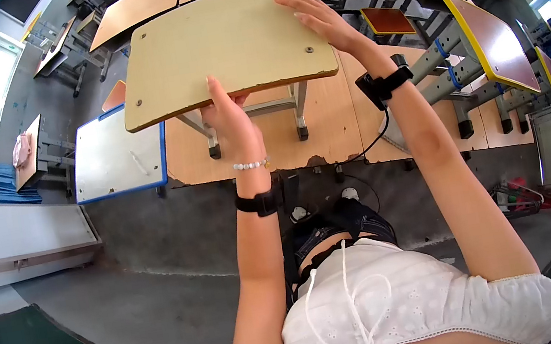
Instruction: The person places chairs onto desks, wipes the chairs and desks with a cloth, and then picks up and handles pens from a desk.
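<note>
A stool with a cream wooden seat point(219, 44) and grey metal legs stands on a light wooden desktop point(332, 120) before me; its dark feet appear to touch the desktop. My left hand point(233, 121) grips the seat's near edge, thumb on top and fingers curled underneath, partly hidden. Across the seat's right end, my right hand point(323, 20) lies with its fingers stretched out flat on the top, near the far corner. Black straps circle both wrists, and the left one also has a bead bracelet point(251, 165).
A blue-edged white desk point(118, 154) is at the left. Upturned stools with yellow-edged seats point(493, 44) lie on the desks at the right. A cable point(366, 150) hangs from the right wrist strap over the desk's front edge. More desks fill the back.
</note>
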Motion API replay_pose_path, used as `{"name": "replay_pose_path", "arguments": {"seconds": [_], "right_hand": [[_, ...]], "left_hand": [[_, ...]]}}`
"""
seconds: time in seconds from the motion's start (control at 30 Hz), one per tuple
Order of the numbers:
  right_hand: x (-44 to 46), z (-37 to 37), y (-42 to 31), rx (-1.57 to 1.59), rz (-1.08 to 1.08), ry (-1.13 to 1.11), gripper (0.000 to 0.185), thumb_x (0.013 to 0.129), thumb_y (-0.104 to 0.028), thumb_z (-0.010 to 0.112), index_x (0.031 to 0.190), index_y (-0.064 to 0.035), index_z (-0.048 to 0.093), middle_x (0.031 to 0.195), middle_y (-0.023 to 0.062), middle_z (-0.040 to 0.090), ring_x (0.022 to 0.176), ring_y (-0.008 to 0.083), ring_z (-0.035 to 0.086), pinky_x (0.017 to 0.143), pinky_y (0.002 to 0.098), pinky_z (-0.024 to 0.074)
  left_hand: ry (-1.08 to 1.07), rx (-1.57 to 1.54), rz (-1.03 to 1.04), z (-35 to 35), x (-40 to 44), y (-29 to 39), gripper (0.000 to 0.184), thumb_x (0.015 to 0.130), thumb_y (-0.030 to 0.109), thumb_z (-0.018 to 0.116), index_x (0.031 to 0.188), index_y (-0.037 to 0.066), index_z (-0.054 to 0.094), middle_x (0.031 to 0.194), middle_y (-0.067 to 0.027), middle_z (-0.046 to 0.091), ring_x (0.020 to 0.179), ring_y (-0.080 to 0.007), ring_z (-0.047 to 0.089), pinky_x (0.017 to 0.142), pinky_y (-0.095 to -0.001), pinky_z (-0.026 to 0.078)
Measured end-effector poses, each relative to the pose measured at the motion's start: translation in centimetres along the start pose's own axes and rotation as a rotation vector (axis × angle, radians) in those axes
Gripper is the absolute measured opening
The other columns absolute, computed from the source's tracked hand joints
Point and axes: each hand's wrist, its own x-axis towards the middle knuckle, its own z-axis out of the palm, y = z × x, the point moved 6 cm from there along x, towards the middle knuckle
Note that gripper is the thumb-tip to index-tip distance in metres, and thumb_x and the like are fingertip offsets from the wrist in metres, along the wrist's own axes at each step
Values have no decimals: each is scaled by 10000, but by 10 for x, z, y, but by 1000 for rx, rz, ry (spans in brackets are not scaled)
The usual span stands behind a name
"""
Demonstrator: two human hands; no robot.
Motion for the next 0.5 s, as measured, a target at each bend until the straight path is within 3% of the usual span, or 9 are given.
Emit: {"name": "replay_pose_path", "arguments": {"seconds": [0.5], "right_hand": [[-19,2,-6,-72,64,89,472,906,-359,240,1293,-115,353,1329,88,348,1256,251,257,1036,385,181]], "left_hand": [[-96,-4,-77,-14,16,-8,361,812,298,540,1014,10,460,882,-91,551,712,-192,588,627,-329,515]]}}
